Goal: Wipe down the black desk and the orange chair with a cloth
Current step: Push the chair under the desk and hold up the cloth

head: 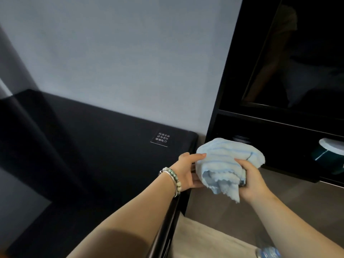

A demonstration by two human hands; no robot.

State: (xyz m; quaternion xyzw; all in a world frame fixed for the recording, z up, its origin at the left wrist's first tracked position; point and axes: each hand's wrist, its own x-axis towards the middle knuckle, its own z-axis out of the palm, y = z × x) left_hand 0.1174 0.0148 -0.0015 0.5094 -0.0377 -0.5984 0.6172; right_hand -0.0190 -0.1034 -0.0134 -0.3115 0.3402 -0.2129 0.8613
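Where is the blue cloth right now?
In the head view the blue cloth is bunched between the left hand and the right hand, just off the right edge of the black desk.

A small sticker (161, 139) on the black desk (93, 146) reads 玻璃桌面 请勿重压 谢谢配合.

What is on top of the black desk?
Only a small sticker with white characters shows on the desk; the left forearm hides part of its right edge.
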